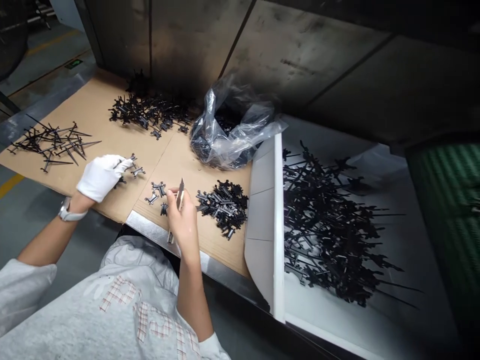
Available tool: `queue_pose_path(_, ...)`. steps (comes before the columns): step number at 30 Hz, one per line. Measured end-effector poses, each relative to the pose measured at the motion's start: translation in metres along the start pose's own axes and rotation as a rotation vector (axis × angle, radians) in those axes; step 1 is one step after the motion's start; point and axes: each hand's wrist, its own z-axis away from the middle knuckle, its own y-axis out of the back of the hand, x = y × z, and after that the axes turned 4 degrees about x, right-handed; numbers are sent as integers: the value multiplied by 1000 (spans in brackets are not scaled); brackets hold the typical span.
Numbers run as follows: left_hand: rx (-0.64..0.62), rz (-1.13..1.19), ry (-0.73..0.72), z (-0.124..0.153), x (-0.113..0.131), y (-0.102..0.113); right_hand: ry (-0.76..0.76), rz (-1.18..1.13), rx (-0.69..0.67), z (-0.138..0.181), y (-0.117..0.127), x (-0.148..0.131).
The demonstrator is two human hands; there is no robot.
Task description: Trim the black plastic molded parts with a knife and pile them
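Observation:
My left hand point(101, 176), in a white glove, has its fingers closed at a small black plastic part point(132, 158). Another black part point(138, 172) lies just beside the fingertips on the cardboard. In my bare right hand point(184, 220) is a utility knife point(180, 192), its blade pointing up and away from me. A few loose black parts point(152, 199) rest on the cardboard to the left of that hand. To its right lies a heap of similar small black parts point(225, 205).
Cardboard point(180, 155) covers the metal-edged bench. Thin black sprue sticks point(56, 142) lie at the left, with a pile of black parts point(150, 112) behind. A clear plastic bag point(232, 140) holds dark pieces. A white-walled bin point(278, 225) at the right contains many black sprues point(333, 235).

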Motion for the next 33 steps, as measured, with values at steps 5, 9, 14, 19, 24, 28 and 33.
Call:
queue_pose_path(5,423,154,9,50,54,5,-36,-290,135,8,-28,-12)
queue_pose_path(9,463,523,-8,73,88,-4,44,-344,260,12,-34,-18)
queue_pose_path(14,491,989,279,70,106,-13,27,-545,339,10,-37,-21)
queue_pose_path(19,346,1324,553,52,120,-5,-55,-808,174,0,-43,-28)
queue_pose_path(24,316,1571,872,31,100,-13,-79,-596,58,-11,-46,-17)
queue_pose_path(28,398,1584,914,15,69,-18,-131,-382,40,-21,-37,3)
queue_pose_path(33,197,1907,998,9,55,-8,-143,-105,53,-37,-22,17)
